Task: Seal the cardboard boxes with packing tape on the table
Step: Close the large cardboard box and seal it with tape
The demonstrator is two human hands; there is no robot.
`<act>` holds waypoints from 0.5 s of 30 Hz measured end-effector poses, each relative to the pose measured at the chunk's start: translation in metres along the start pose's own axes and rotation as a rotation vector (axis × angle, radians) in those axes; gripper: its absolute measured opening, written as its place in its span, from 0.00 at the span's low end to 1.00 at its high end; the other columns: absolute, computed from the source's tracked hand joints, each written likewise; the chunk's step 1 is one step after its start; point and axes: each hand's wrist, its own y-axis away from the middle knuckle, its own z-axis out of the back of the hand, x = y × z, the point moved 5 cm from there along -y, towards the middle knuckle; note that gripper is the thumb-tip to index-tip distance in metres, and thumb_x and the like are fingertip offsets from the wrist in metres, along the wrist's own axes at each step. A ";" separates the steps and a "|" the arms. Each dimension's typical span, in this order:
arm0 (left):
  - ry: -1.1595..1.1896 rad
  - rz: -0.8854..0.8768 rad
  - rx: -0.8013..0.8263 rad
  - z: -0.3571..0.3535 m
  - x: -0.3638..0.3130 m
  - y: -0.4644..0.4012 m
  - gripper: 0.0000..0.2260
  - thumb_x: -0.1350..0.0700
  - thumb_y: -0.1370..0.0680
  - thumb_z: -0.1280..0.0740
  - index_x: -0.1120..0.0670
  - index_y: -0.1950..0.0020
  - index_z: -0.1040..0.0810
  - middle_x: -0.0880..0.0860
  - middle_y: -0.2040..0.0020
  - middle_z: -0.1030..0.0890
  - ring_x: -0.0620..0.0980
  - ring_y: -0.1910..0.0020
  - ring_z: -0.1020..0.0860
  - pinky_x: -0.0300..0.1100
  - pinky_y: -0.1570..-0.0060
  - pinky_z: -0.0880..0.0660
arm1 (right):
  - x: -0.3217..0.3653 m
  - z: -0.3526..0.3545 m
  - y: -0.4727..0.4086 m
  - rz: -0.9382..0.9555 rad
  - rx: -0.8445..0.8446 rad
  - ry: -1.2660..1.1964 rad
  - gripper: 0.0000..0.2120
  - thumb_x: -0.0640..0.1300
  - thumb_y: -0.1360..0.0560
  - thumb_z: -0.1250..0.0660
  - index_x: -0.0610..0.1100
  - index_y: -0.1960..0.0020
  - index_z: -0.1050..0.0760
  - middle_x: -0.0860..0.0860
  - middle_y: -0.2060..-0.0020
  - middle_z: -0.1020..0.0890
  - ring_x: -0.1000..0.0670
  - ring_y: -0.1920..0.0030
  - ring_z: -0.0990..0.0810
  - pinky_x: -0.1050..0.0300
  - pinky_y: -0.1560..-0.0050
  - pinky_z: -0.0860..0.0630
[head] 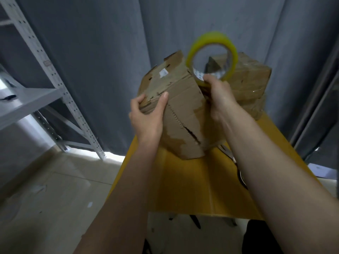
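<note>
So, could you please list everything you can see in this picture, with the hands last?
near box: one, brown, worn, tilted up on the table, a split in its seam
far box: one, brown, glossy tape across it, at the table's far end
tape roll: one, yellow, held above the near box
table: one, yellow top
shelf rack: one, grey metal, left
curtain: grey, behind everything
floor: pale tiles, lower left
left hand: grip on the near box's left edge
right hand: grip on the tape roll's lower rim
</note>
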 end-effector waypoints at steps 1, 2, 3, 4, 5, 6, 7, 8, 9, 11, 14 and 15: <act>0.089 0.031 -0.019 0.003 0.007 0.003 0.24 0.36 0.32 0.26 0.43 0.42 0.27 0.44 0.42 0.25 0.37 0.47 0.26 0.30 0.50 0.29 | 0.014 -0.009 0.003 0.098 -0.004 0.116 0.19 0.48 0.26 0.33 0.44 0.37 0.29 0.47 0.44 0.19 0.47 0.48 0.20 0.57 0.54 0.24; 0.170 0.062 -0.045 0.005 0.015 0.008 0.23 0.37 0.30 0.26 0.45 0.41 0.27 0.44 0.43 0.24 0.37 0.48 0.25 0.27 0.54 0.28 | 0.026 -0.021 0.009 0.198 0.007 0.227 0.17 0.47 0.26 0.33 0.45 0.38 0.28 0.48 0.45 0.19 0.48 0.47 0.20 0.57 0.53 0.25; 0.240 0.097 -0.073 0.007 0.025 0.014 0.21 0.39 0.28 0.27 0.46 0.41 0.27 0.44 0.44 0.24 0.37 0.48 0.24 0.26 0.57 0.27 | 0.033 -0.034 0.015 0.279 0.030 0.331 0.16 0.46 0.26 0.34 0.46 0.38 0.28 0.48 0.45 0.20 0.48 0.46 0.21 0.57 0.49 0.26; 0.294 0.140 -0.098 0.008 0.036 0.020 0.20 0.40 0.27 0.29 0.48 0.41 0.27 0.45 0.44 0.23 0.38 0.48 0.23 0.27 0.56 0.26 | 0.036 -0.046 0.021 0.337 0.057 0.434 0.16 0.45 0.25 0.36 0.45 0.38 0.28 0.48 0.44 0.20 0.47 0.45 0.22 0.55 0.46 0.26; 0.332 0.187 -0.123 0.010 0.048 0.026 0.20 0.41 0.26 0.30 0.49 0.40 0.28 0.46 0.43 0.23 0.40 0.47 0.23 0.30 0.54 0.24 | 0.033 -0.056 0.027 0.374 0.087 0.535 0.15 0.45 0.24 0.37 0.45 0.37 0.28 0.48 0.44 0.21 0.47 0.45 0.23 0.55 0.45 0.27; 0.353 0.231 -0.148 0.013 0.060 0.032 0.19 0.41 0.25 0.30 0.50 0.40 0.28 0.47 0.44 0.22 0.41 0.48 0.22 0.31 0.55 0.23 | 0.025 -0.065 0.032 0.394 0.121 0.623 0.14 0.44 0.23 0.38 0.44 0.38 0.29 0.48 0.45 0.21 0.47 0.45 0.24 0.55 0.46 0.28; 0.353 0.269 -0.172 0.017 0.072 0.037 0.19 0.42 0.24 0.31 0.51 0.39 0.27 0.47 0.45 0.22 0.40 0.49 0.22 0.29 0.59 0.24 | 0.014 -0.071 0.035 0.394 0.155 0.691 0.13 0.44 0.23 0.39 0.43 0.39 0.29 0.48 0.47 0.22 0.48 0.46 0.25 0.56 0.48 0.29; 0.333 0.303 -0.190 0.024 0.084 0.041 0.19 0.42 0.23 0.32 0.52 0.39 0.27 0.46 0.46 0.22 0.39 0.51 0.23 0.27 0.63 0.25 | 0.000 -0.076 0.039 0.382 0.189 0.741 0.10 0.45 0.22 0.39 0.43 0.42 0.30 0.48 0.50 0.23 0.48 0.48 0.26 0.57 0.51 0.32; 0.302 0.336 -0.195 0.031 0.096 0.044 0.19 0.42 0.22 0.33 0.53 0.38 0.27 0.47 0.47 0.22 0.38 0.52 0.24 0.28 0.64 0.26 | -0.014 -0.079 0.042 0.360 0.221 0.783 0.09 0.46 0.22 0.39 0.43 0.45 0.31 0.48 0.52 0.25 0.48 0.49 0.27 0.58 0.53 0.34; 0.205 0.356 -0.143 0.045 0.118 0.050 0.18 0.42 0.21 0.36 0.53 0.40 0.25 0.49 0.45 0.22 0.39 0.52 0.24 0.34 0.59 0.27 | -0.037 -0.086 0.049 0.323 0.290 0.856 0.13 0.48 0.21 0.39 0.41 0.42 0.33 0.46 0.47 0.24 0.46 0.43 0.28 0.56 0.51 0.35; -0.116 0.281 -0.140 0.068 0.133 0.052 0.19 0.46 0.18 0.39 0.63 0.48 0.21 0.62 0.49 0.20 0.58 0.50 0.22 0.47 0.52 0.27 | -0.061 -0.096 0.055 0.259 0.373 0.954 0.22 0.51 0.21 0.38 0.39 0.33 0.37 0.42 0.35 0.27 0.43 0.34 0.30 0.52 0.41 0.33; -0.144 0.280 -0.196 0.076 0.133 0.049 0.19 0.49 0.19 0.38 0.67 0.47 0.22 0.66 0.48 0.21 0.63 0.47 0.23 0.49 0.50 0.28 | -0.067 -0.098 0.056 0.245 0.393 0.969 0.24 0.51 0.21 0.38 0.39 0.31 0.38 0.43 0.34 0.28 0.43 0.34 0.30 0.52 0.40 0.33</act>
